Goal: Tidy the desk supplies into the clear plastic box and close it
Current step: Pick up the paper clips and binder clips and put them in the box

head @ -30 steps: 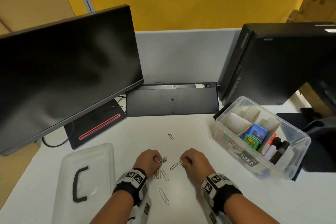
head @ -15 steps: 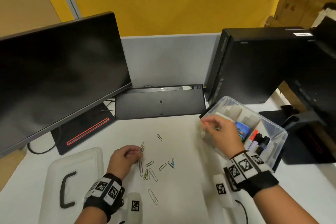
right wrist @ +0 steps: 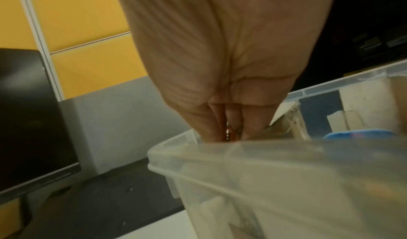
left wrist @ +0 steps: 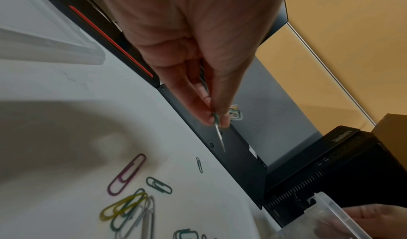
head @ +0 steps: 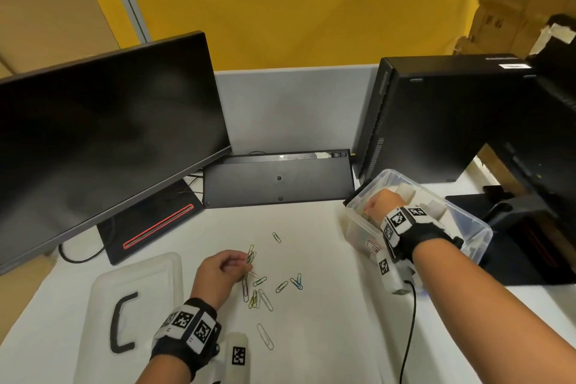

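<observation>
The clear plastic box (head: 477, 229) stands at the right of the white desk, with supplies inside. My right hand (head: 378, 203) reaches down into its near-left corner, fingers bunched round small paper clips (right wrist: 231, 133). My left hand (head: 229, 265) hovers just above the desk at centre and pinches a bunch of coloured paper clips (head: 250, 256), seen edge-on in the left wrist view (left wrist: 216, 121). Several loose paper clips (head: 265, 290) lie scattered on the desk right of that hand. The box lid (head: 137, 305), clear with a black handle, lies flat at the left.
A dark monitor (head: 103, 140) stands at the back left on its base. A black keyboard (head: 277, 179) leans against the grey partition. A black computer tower (head: 436, 118) rises right behind the box. A black stand (head: 523, 227) sits at the far right.
My right hand travelled from the desk centre to the box and has dipped inside it. My left hand lifted slightly with its clips. The head view panned right.
</observation>
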